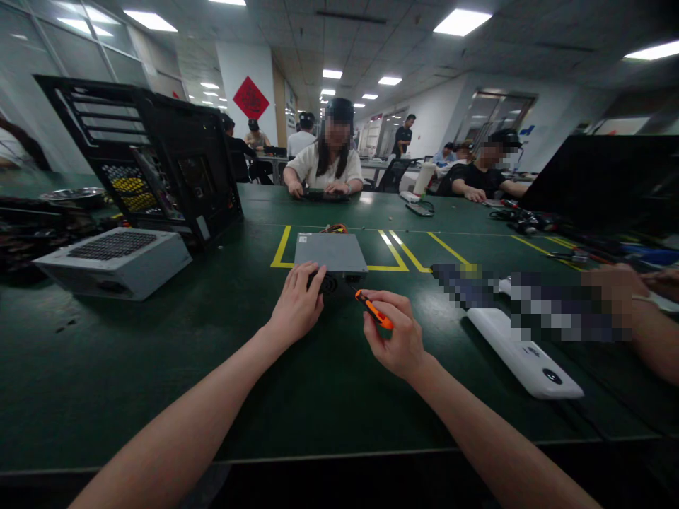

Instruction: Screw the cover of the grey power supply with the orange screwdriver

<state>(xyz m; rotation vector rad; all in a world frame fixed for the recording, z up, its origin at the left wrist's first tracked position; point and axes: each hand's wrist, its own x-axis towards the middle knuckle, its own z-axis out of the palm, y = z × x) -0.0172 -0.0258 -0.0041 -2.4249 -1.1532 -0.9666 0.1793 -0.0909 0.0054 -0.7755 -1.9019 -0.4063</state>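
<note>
A small grey computer power supply lies on the green table in front of me, its fan and socket side facing me. My left hand grips its near left edge, fingers over the top and thumb down by the front face. In my right hand is a screwdriver with an orange and black handle, pinched between thumb and fingers. Its thin shaft points at the near face beside the socket; whether the tip touches a screw is too small to tell. Coloured cables come out at the back.
To the left stand a larger power supply and a black computer case. On the right lie a white power bank-like device and another person's hand. Yellow tape marks the table. A person sits opposite.
</note>
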